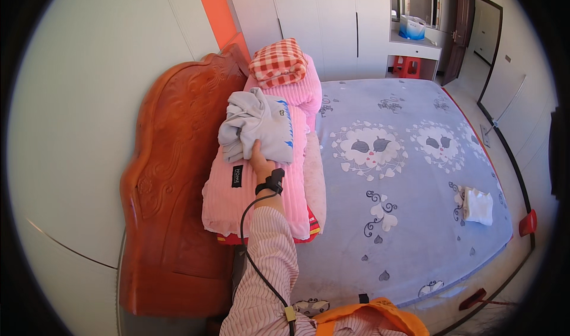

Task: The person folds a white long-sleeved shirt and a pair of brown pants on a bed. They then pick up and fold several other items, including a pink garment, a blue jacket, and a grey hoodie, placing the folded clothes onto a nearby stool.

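My left hand [260, 159] reaches in from below, with a black strap and cable at its wrist. It grips the near edge of a folded light-grey sweatshirt [270, 128] with blue marks along one side. One digit lies on top of the cloth; the other fingers are mostly hidden. The sweatshirt rests on a pink ribbed quilt [267, 208], folded at the head of the bed. Beyond it, a red-and-white checked blanket [278, 62] is folded on pink bedding. My right hand is out of sight.
A carved wooden headboard [172, 175] stands left of the pile. On the grey-blue patterned bedspread [332, 229] lies a folded white cloth [477, 206] at the right. White wardrobes [320, 27] line the far side; a red stool [406, 67] sits under a desk [415, 49].
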Motion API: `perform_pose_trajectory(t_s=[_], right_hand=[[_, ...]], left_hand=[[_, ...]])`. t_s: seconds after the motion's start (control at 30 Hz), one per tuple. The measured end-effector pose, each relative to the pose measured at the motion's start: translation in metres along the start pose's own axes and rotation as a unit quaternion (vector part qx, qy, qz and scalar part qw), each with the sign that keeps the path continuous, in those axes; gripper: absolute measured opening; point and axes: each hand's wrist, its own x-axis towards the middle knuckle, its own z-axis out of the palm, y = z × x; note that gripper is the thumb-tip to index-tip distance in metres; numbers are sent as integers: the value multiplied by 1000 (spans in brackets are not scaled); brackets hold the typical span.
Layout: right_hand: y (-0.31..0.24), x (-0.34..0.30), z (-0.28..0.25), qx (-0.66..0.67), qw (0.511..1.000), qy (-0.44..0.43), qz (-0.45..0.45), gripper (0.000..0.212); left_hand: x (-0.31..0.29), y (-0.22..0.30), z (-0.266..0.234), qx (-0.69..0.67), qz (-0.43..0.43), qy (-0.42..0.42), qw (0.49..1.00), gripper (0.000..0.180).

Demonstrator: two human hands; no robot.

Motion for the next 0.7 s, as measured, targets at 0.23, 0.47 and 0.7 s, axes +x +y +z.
perform_pose_trajectory(t_s=[0.23, 0.47, 0.7], right_hand=[[1, 6, 0, -11, 997, 4, -79, 35], [-169, 102, -52, 184, 939, -139, -255, 26], [-368, 62, -42, 468, 665, -552, -185, 68]], left_hand=[[-31, 74, 26, 34, 12, -131, 991, 57], [-199, 185, 48, 164, -9, -134, 977, 54], [-471, 189, -2, 109, -67, 22, 992, 47]])
